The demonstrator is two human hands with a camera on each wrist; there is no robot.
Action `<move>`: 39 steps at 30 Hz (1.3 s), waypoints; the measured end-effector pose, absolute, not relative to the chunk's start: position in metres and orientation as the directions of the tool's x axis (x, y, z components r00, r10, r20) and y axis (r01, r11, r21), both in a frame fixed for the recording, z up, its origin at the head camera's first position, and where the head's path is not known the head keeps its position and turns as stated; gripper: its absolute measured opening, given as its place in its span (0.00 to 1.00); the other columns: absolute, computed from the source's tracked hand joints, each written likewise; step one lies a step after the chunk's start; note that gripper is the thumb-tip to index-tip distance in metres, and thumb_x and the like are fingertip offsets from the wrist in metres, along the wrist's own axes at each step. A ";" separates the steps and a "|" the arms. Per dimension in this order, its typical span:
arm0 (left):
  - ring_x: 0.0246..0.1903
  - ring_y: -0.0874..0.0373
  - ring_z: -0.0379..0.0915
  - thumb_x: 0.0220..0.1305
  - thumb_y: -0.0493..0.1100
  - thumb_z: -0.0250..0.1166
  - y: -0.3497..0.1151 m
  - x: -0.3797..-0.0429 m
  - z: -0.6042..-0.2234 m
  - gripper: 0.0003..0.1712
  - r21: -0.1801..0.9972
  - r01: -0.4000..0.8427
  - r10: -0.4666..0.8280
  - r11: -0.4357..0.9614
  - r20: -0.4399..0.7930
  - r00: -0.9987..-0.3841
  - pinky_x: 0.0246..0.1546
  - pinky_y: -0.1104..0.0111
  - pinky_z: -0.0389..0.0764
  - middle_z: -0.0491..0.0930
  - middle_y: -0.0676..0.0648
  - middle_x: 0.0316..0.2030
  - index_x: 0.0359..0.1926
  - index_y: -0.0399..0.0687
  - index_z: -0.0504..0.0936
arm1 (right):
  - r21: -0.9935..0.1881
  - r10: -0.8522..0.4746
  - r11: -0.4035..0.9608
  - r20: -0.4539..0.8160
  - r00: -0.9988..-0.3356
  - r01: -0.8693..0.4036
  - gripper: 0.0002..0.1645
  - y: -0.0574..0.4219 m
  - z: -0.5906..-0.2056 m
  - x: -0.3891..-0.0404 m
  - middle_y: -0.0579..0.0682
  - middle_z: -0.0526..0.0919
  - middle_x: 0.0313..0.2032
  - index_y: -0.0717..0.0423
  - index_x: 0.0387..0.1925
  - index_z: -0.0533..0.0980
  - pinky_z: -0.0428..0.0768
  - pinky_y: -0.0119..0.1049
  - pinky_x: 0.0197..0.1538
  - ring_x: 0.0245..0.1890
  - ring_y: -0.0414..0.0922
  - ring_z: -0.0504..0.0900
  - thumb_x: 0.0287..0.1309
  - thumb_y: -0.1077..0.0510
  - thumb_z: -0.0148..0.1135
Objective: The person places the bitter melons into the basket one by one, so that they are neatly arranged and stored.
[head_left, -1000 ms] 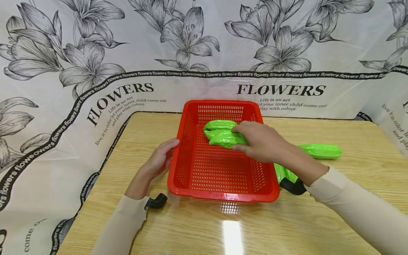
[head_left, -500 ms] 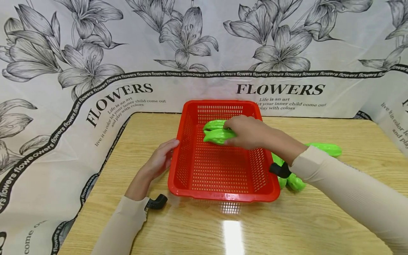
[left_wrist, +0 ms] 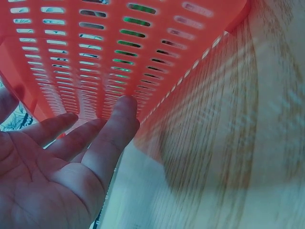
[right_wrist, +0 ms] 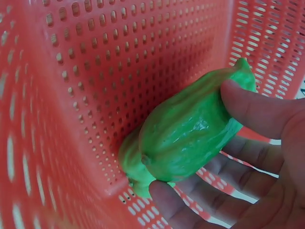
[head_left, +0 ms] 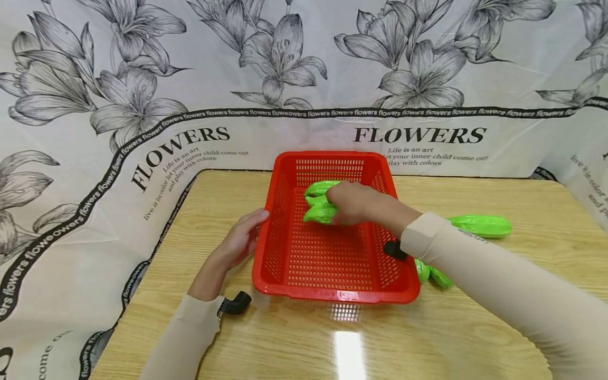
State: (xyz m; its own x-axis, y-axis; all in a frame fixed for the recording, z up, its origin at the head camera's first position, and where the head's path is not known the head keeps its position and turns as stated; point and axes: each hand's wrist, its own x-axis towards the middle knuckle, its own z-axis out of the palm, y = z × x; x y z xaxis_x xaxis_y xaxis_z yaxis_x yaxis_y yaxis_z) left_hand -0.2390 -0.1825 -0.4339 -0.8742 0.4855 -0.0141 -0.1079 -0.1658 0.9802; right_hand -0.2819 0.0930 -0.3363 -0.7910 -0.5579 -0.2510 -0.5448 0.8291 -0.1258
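Note:
A red plastic basket [head_left: 328, 295] with slotted walls stands on the table. Inside it my right hand [head_left: 351, 203] grips a ribbed green bitter melon [head_left: 320, 214]; the right wrist view has the thumb across the top of this melon [right_wrist: 190, 129] and fingers along its lower side. Two more bitter melons lie just behind, the farthest one [head_left: 320, 187] partly covered by the hand. At the basket's left side is my left hand [head_left: 242, 235], fingertips at the rim. In the left wrist view its fingers reach out loosely against the slotted wall [left_wrist: 95, 57].
Right of the basket lie a long green bitter melon [head_left: 482, 226] and shorter green ones [head_left: 439, 277], partly hidden by my right sleeve [head_left: 475, 264]. A flower-printed cloth [head_left: 304, 132] hangs behind the wooden table [head_left: 285, 343].
My right hand has lowered its bitter melon into the basket, moved left and then slightly toward me with a melon in its grip. The left hand stays at the basket's side.

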 end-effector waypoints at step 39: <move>0.43 0.57 0.82 0.82 0.48 0.42 -0.182 -0.239 -0.435 0.29 0.983 -0.097 0.487 -0.154 -0.010 -0.874 0.43 0.64 0.87 0.76 0.38 0.50 0.69 0.26 0.62 | -0.047 -0.508 0.855 -0.274 -0.817 -0.516 0.19 0.089 -0.337 -0.271 0.49 0.79 0.40 0.55 0.47 0.79 0.79 0.49 0.37 0.40 0.50 0.76 0.57 0.54 0.73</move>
